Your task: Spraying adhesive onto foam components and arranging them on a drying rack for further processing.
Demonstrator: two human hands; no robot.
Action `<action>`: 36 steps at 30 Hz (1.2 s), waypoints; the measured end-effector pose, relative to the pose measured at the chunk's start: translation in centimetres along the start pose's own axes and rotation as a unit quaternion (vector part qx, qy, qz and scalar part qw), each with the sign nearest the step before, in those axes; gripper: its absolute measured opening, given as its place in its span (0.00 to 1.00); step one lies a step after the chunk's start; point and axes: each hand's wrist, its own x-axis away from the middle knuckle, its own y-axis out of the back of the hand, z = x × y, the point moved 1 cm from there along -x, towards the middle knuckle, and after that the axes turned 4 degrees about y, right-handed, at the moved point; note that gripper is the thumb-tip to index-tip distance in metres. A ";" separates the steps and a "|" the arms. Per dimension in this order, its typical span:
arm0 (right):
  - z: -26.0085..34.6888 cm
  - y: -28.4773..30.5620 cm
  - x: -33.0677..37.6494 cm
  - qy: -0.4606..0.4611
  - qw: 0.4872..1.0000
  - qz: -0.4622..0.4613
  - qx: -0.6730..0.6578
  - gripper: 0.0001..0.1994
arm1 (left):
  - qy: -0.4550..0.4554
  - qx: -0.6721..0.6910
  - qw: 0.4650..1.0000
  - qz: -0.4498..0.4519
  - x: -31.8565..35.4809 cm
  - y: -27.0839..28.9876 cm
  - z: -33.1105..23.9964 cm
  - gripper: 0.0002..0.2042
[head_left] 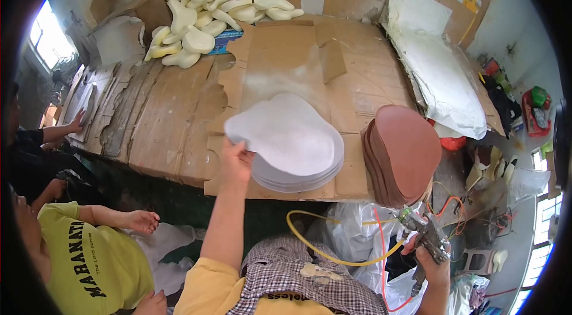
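Cardboard-topped, the bench (pixel 170 118) bears a pale, saddle-shaped pile (pixel 301 187) at its front edge, just beside a reddish-brown stack (pixel 408 154). The step in hand looks like handling the pile's top piece (pixel 292 142): the right hand (pixel 432 262) grasps a spray gun (pixel 430 236), the left hand (pixel 237 161) pinches the piece's narrow end. Any next move seems to call for keeping that pinch steady.

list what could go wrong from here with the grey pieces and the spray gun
The left hand grips the top grey piece by its narrow end, so pulling might drag the pieces beneath askew.
The yellow hose loops before the person's body and could snag.
The spray gun in the right hand is close to the brown stack and might knock it.
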 end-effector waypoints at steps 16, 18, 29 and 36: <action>2.7 0.9 2.7 -0.017 0.998 0.000 0.064 0.32 | -0.254 0.012 0.963 -0.087 8.4 9.0 -18.6 0.20; 2.4 1.0 3.3 -0.034 0.995 0.061 0.067 0.30 | -0.271 0.016 0.956 -0.108 8.7 11.0 -19.3 0.23; 1.2 -4.1 0.0 0.022 0.999 0.035 0.004 0.27 | -0.325 0.065 0.923 -0.193 10.4 14.5 -20.4 0.16; 1.1 -1.6 0.7 0.011 0.998 -0.044 0.040 0.27 | -0.313 0.109 0.917 -0.220 11.4 16.5 -21.5 0.09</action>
